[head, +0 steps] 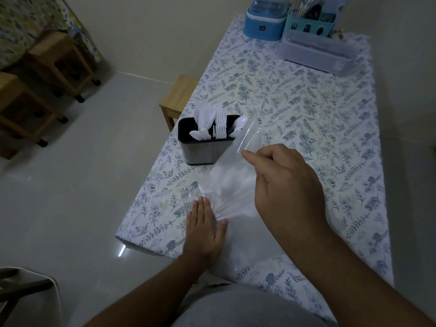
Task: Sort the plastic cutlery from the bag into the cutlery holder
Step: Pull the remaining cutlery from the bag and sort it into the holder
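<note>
Clear bag (pixel 236 185): axis runs left hand (pixel 205 227) to right hand (pixel 285 182).
Left hand: flat, pinning bag.
Right hand: pinching bag up.
Holder (pixel 205 149): ahead, left hand nearer.

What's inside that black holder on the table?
The cutlery holder has white plastic cutlery standing in it: forks in the middle and spoons on the right, with other pieces on the left. The clear plastic bag covers its right edge, hiding anything there.

Left hand (pixel 204 226) flat, palm down; right hand (pixel 286 182) raised, fingers pinched
</note>
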Demonstrator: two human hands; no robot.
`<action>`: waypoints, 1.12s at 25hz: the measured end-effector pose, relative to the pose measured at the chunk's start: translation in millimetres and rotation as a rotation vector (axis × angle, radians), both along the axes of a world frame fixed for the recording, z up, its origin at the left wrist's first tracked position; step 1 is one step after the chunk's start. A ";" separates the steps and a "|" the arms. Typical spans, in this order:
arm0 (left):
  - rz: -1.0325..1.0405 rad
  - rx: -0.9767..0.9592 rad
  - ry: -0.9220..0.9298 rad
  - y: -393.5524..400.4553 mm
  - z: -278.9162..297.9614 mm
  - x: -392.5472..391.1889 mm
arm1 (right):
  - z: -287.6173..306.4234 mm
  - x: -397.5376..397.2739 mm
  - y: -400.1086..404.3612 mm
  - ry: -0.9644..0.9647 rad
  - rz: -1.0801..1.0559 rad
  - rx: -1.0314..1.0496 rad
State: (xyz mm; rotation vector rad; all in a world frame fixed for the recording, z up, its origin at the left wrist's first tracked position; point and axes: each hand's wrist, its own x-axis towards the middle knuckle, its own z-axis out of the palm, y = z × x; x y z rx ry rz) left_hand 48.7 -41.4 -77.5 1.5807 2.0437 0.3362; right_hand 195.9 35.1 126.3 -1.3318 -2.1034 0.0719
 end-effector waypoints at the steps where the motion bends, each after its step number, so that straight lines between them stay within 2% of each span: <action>1: 0.001 0.000 0.000 0.5 0.4 0.1 | -0.4 -0.8 -0.8 -0.009 -0.004 -0.001; 5: -0.004 -0.012 0.011 1.0 0.0 0.5 | -2.3 -2.0 -3.7 -0.037 -0.008 -0.048; 11: -0.039 -0.032 0.042 1.0 -0.5 -1.0 | -6.2 -13.4 -16.5 -0.233 -0.014 -0.205; 17: -0.044 -0.024 0.056 1.1 -1.4 -1.1 | -8.3 4.1 -3.7 -0.194 -0.079 -0.210; 19: -0.032 -0.030 0.052 1.1 -0.7 -1.1 | -24.8 3.8 2.4 -0.200 -0.012 -0.323; 21: -0.026 -0.038 0.039 1.9 0.4 -1.3 | -54.4 0.8 7.7 -0.287 0.044 -0.487; 24: -0.044 -0.027 0.045 1.2 3.5 -4.6 | -101.4 5.1 14.4 -0.416 0.015 -0.636; 28: -0.035 0.016 0.141 -9.2 8.4 -17.0 | -130.2 24.1 27.3 -0.447 -0.189 -0.506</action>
